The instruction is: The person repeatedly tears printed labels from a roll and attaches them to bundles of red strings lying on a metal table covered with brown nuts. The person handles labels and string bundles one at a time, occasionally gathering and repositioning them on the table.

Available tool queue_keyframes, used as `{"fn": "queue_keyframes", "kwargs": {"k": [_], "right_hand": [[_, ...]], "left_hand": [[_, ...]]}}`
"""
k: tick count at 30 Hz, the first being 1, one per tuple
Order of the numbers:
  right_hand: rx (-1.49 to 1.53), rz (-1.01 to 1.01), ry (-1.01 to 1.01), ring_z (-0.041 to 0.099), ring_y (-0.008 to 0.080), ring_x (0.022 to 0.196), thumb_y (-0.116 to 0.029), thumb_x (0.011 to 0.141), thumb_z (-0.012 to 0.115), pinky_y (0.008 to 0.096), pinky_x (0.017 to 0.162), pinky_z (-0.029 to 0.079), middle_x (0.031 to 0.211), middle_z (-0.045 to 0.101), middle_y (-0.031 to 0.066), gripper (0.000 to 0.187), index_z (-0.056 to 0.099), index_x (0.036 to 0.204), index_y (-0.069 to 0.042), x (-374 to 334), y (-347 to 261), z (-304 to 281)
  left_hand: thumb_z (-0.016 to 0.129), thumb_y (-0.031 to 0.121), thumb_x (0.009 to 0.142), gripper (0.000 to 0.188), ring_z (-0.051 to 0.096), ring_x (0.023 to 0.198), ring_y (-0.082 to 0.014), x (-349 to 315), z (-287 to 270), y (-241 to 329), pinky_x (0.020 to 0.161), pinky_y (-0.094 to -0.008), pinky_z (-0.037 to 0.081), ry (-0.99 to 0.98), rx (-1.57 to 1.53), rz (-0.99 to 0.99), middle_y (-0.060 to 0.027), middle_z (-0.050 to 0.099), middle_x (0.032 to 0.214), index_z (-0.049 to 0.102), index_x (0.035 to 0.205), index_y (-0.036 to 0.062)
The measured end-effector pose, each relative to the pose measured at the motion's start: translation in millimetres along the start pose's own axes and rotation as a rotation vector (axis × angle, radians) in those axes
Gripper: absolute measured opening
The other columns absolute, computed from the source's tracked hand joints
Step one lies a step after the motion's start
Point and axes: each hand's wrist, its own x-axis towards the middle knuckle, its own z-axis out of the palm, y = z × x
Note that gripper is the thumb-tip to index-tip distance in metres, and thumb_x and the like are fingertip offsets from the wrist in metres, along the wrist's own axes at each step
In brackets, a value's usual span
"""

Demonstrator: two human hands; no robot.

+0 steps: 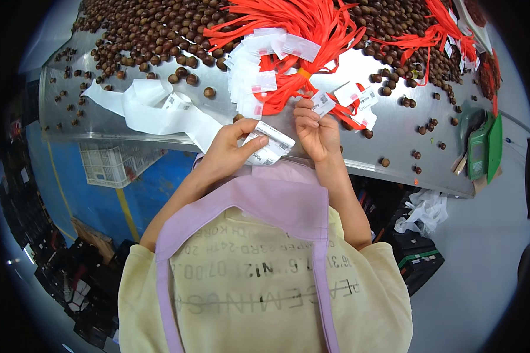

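Note:
My left hand pinches the end of a white label strip, just above the table's near edge. A printed label shows beyond its thumb, and the strip's bare backing trails off to the left. My right hand is closed, its fingertips pinching a small white tag beside the red strips. Right in front of both hands lies a bundle of flat red strips, tied with a yellow band. Many white tags fan out along the bundle's left side, and several more sit right of my right hand.
Round brown nuts cover the back of the metal table, with loose ones nearer the front. A second red bundle lies far right, near a green device. Below stand a white crate and a black bin.

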Motion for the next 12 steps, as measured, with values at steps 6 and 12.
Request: {"fn": "queue_keyframes", "kwargs": {"k": [6, 12], "right_hand": [[-0.431, -0.037, 0.033, 0.041, 0.0102, 0.062, -0.005, 0.083, 0.046, 0.0222, 0.052, 0.036, 0.078, 0.045, 0.0048, 0.019, 0.051, 0.101, 0.0, -9.1, -17.5, -3.3], [-2.166, -0.265, 0.568, 0.055, 0.0144, 0.066, -0.017, 0.083, 0.056, 0.0254, 0.057, 0.042, 0.081, 0.059, 0.0046, 0.016, 0.062, 0.091, -0.005, -24.5, -38.7, 38.6]], "left_hand": [[0.061, 0.011, 0.084, 0.019, 0.053, 0.077, -0.0093, 2.8, 0.5, -1.6, 0.07, -0.0257, 0.043, 0.013, -0.096, -0.072, -0.0043, 0.061, 0.083, 0.06, 0.098, -0.0011], [0.06, 0.01, 0.085, 0.022, 0.055, 0.079, -0.0078, 18.7, -24.0, -15.7, 0.071, -0.0249, 0.045, 0.107, -0.022, -0.168, -0.008, 0.065, 0.091, 0.059, 0.105, 0.0003]]}}
